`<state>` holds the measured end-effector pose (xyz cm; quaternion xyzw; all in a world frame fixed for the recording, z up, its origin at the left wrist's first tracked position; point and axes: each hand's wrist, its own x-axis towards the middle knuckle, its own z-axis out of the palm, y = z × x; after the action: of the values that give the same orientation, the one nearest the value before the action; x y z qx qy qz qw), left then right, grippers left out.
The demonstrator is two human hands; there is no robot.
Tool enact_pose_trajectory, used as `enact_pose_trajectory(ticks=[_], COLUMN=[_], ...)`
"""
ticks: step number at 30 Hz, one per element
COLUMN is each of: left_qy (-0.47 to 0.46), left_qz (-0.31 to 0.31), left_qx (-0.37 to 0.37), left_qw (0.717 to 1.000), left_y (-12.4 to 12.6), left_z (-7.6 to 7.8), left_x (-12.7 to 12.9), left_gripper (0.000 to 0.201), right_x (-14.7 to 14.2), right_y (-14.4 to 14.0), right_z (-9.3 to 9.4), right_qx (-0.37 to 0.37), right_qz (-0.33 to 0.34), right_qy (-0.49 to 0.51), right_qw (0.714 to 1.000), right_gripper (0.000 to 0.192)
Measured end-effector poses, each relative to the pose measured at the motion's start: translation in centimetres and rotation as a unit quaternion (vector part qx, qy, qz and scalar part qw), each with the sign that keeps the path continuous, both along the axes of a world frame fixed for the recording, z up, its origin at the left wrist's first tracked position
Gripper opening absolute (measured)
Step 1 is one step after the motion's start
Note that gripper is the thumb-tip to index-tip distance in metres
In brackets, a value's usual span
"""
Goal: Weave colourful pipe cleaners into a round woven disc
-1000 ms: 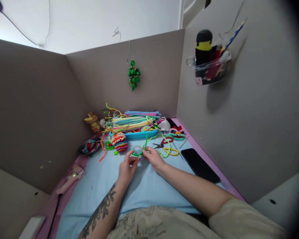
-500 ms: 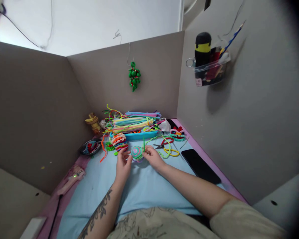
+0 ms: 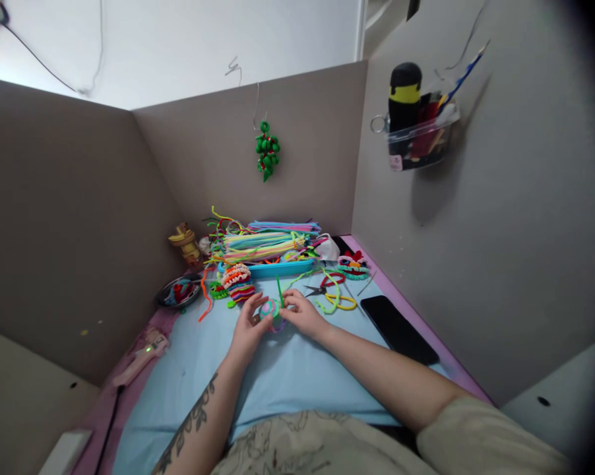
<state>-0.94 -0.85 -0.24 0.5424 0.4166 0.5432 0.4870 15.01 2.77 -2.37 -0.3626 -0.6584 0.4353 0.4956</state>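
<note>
Fingers of our left hand (image 3: pixel 248 326) clamp the teal-and-pink spiral disc (image 3: pixel 268 307) at its left edge; those of our right hand (image 3: pixel 303 315) pinch the green pipe cleaner (image 3: pixel 280 290) upright at its right. Disc lies between our hands, over the blue cloth (image 3: pixel 297 389). Worktop (image 3: pixel 94 415), left to right: bowl (image 3: pixel 164 299), orange pipe cleaner (image 3: pixel 205 305), striped fuzzy piece (image 3: pixel 239 285), pipe-cleaner bundles (image 3: pixel 265 245) in the blue tray (image 3: pixel 282 269), scissors (image 3: pixel 322 290), smartphone (image 3: pixel 399 330).

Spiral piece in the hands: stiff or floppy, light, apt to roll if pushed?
Spiral piece is probably light: it's small and looks coiled from thin strips. Likely springy rather than floppy, since the green strip at the right hand stands up straight. Might roll if set on edge, given its round outline.
</note>
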Motion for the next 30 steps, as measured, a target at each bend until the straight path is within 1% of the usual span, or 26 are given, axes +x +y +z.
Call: enact_pose_trajectory(ticks=[4,7,8,11,12,14,15,17,20,23,25,28,30], left_qy=[-0.021,-0.020,-0.024,-0.047,-0.058,-0.080,-0.091,-0.111,-0.127,-0.122,-0.107,-0.061,-0.036], left_qz=[0.001,-0.027,-0.034,-0.038,-0.039,-0.045,-0.048,-0.048,-0.040,-0.047,-0.036,0.004,0.010], left_qx=[-0.023,-0.035,-0.041,-0.071,-0.084,-0.112,-0.124,-0.142,-0.156,-0.156,-0.142,-0.097,-0.072], left_qw=[1.000,0.999,0.998,0.996,0.994,0.989,0.987,0.983,0.979,0.979,0.983,0.993,0.997], left_y=[0.1,0.0,0.0,-0.2,-0.2,-0.2,-0.1,0.0,0.2,0.3,0.3,0.5,0.5], left_z=[0.0,0.0,0.1,0.4,0.5,0.7,0.7,0.7,0.6,0.4,0.2,-0.1,-0.3], left_x=[-0.1,0.0,0.0,0.1,0.1,-0.1,-0.2,-0.4,-0.7,-0.8,-0.7,-0.5,-0.4], left_gripper=[0.066,0.068,0.068,0.068,0.068,0.068,0.067,0.065,0.061,0.062,0.063,0.064,0.065], right_x=[0.0,0.1,0.1,0.4,0.5,0.9,1.1,1.6,2.1,2.2,2.2,2.0,1.8], right_y=[0.0,0.0,0.0,-0.3,-0.3,-0.3,-0.3,0.0,0.7,1.1,1.0,0.6,0.4], right_z=[0.2,0.4,0.5,1.1,1.3,1.6,1.7,1.6,1.2,1.0,1.2,1.8,2.0], right_qx=[0.015,0.025,0.027,0.046,0.065,0.128,0.167,0.235,0.284,0.291,0.278,0.219,0.167], right_qz=[-0.025,-0.041,-0.046,-0.056,-0.052,-0.031,-0.019,-0.007,-0.029,-0.044,-0.040,-0.048,-0.057], right_qy=[0.004,0.006,0.007,0.006,-0.004,-0.047,-0.076,-0.132,-0.181,-0.199,-0.187,-0.128,-0.091], right_qw=[1.000,0.999,0.999,0.997,0.996,0.990,0.983,0.963,0.941,0.935,0.941,0.966,0.980], right_gripper=[0.008,0.006,0.008,0.023,0.026,0.022,0.020,0.023,0.027,0.023,0.021,0.019,0.018])
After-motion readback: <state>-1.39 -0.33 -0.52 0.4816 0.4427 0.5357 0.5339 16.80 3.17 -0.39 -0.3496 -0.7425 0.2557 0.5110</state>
